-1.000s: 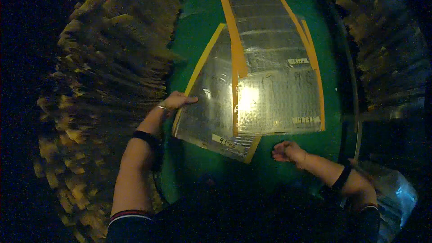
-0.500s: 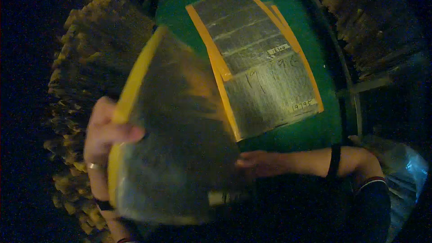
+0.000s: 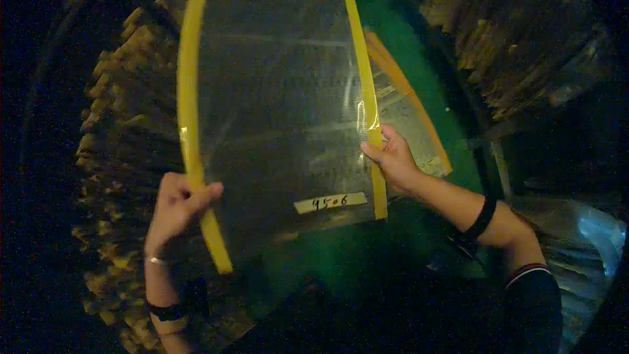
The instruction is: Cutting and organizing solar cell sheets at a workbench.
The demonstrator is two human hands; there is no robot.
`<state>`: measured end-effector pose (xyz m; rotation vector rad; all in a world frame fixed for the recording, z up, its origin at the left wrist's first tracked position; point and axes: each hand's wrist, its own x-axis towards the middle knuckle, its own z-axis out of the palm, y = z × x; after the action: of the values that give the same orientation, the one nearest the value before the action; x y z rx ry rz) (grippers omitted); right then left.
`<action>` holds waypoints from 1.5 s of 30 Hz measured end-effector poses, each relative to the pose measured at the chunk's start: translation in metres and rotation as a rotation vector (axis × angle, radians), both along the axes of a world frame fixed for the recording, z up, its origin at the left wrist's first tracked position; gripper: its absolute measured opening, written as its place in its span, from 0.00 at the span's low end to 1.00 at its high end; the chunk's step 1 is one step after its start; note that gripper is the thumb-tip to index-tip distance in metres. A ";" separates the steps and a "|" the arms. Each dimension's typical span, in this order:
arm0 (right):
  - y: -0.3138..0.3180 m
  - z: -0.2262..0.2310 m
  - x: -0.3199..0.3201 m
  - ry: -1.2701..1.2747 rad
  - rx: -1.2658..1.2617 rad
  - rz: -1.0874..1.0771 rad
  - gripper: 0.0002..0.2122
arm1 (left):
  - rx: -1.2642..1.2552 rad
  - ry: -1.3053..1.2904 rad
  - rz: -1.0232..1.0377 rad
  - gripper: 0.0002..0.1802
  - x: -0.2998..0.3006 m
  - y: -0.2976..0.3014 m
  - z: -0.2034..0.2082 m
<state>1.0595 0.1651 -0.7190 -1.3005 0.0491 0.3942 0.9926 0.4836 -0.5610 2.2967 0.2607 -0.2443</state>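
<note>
Head view: green desk underneath. Grey see-through sheet is up off it in front of me, bowed slightly. Orange-edged sheet lies on the desk, mostly hidden behind mine. Yellow strips line both sides of my sheet, probably there to stiffen the edges. My left hand: fingers closed on the left strip, thumb on the face. My right hand: same pinch on the right strip, slightly farther up. Guess: gripping both sides keeps a floppy sheet spread. Pale label faces me near the bottom edge, clear of both thumbs.
</note>
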 end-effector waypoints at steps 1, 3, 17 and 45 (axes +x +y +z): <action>-0.004 -0.009 0.006 0.020 0.011 -0.057 0.16 | -0.119 0.031 0.000 0.17 0.018 0.010 -0.034; -0.009 -0.032 0.015 0.036 0.011 -0.121 0.16 | -0.243 -0.092 -0.071 0.13 0.034 0.042 -0.112; -0.046 -0.075 -0.003 0.661 -0.577 0.258 0.12 | -0.003 -0.060 -0.307 0.26 0.004 0.011 -0.276; 0.009 0.032 -0.110 0.335 0.130 -0.238 0.08 | 0.117 -0.498 -0.719 0.05 -0.015 -0.082 -0.149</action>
<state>0.9495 0.1745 -0.6874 -1.0751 0.4493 0.4002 0.9779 0.4015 -0.7101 2.3939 -0.8307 -0.0034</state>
